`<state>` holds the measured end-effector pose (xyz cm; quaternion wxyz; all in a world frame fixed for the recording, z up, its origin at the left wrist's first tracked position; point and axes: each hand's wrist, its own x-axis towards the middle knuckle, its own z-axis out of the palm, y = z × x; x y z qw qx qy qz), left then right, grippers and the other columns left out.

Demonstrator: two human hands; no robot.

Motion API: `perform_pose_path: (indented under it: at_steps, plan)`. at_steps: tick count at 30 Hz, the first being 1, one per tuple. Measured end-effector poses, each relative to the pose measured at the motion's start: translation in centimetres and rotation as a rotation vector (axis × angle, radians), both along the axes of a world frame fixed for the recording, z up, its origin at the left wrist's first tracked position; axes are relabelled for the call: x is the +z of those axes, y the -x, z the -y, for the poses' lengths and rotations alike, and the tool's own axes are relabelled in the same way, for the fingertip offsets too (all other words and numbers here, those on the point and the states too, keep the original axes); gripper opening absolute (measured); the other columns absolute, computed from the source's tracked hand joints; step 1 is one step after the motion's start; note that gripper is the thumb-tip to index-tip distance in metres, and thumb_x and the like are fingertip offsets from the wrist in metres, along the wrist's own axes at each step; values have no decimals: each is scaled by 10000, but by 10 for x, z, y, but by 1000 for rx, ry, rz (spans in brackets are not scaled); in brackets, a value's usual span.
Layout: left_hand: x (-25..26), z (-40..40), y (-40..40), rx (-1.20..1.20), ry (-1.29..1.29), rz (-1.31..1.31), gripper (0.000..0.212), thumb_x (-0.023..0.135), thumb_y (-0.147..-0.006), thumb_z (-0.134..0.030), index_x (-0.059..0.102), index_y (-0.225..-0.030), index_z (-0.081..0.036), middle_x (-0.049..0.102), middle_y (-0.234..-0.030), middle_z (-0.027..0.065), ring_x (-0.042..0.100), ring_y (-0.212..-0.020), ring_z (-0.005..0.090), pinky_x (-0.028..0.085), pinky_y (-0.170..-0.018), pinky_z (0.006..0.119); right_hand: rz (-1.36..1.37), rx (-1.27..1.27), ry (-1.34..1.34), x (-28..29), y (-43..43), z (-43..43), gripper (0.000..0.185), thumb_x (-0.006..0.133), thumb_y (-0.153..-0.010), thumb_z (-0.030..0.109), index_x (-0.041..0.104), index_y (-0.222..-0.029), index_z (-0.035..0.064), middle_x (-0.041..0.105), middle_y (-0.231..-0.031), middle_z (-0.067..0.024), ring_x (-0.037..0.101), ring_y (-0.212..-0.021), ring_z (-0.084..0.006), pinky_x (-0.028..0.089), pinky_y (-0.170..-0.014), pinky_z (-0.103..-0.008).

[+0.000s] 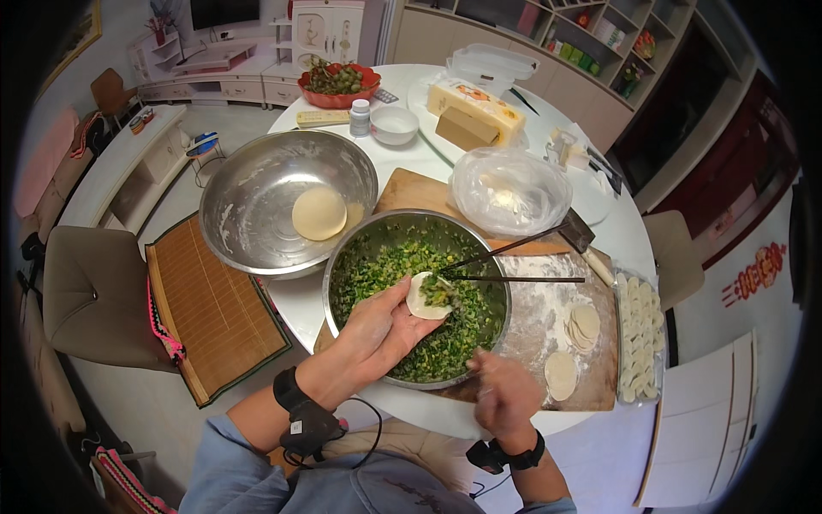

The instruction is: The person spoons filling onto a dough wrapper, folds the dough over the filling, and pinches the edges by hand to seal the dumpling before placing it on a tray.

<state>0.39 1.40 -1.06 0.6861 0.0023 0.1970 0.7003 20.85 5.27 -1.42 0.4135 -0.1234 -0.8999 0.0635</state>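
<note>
My left hand point(388, 327) holds a round dough wrapper point(425, 297) with green filling on it, above a steel bowl point(507, 315) of chopped green filling point(411, 257). A pair of dark chopsticks point(539, 279) leans in the bowl, tips near the wrapper and ends over the right rim. My right hand point(507, 392), somewhat blurred, is at the bowl's lower right edge; its fingers are curled, and whether anything is in them cannot be made out. On the floured wooden board point(533, 308) to the right lie a stack of wrappers point(583, 326) and a separate wrapper point(560, 376).
A large steel basin point(257, 173) with a dough ball point(319, 213) stands at the back left. Beyond the board are a plastic bag point(510, 193) and a cleaver point(578, 234). A tray of dumplings point(639, 340) lies at the right edge. Farther back sits a red bowl of grapes point(337, 96).
</note>
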Motion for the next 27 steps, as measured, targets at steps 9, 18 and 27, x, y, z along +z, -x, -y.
perform_pose_path:
  at_steps: [9,18,27]
  plan:
    - [-7,-5,11,59,67,150,309,312,-1022,-155,402,-1244,41,492,-1284,166,502,-1182,275,419,-1046,444,156,179,21,-1,-7,4,180,636,-752,-15,586,-919,-61,626,-979,-247,642,-733,-314,535,-616,-375]
    - [-7,3,23,-6,-13,61,405,305,-1024,-252,345,-1339,-1,432,-1355,189,476,-1221,336,436,-1010,501,-375,-46,406,-4,-27,-5,150,541,-917,113,520,-931,-35,646,-856,-216,640,-678,-270,517,-630,-325]
    - [3,3,25,-205,-102,50,464,358,-1011,-334,395,-1318,12,492,-1311,152,509,-1190,270,438,-1014,420,-760,-55,1156,23,-19,-39,226,508,-968,225,500,-935,2,609,-706,-149,550,-540,-178,455,-526,-272]
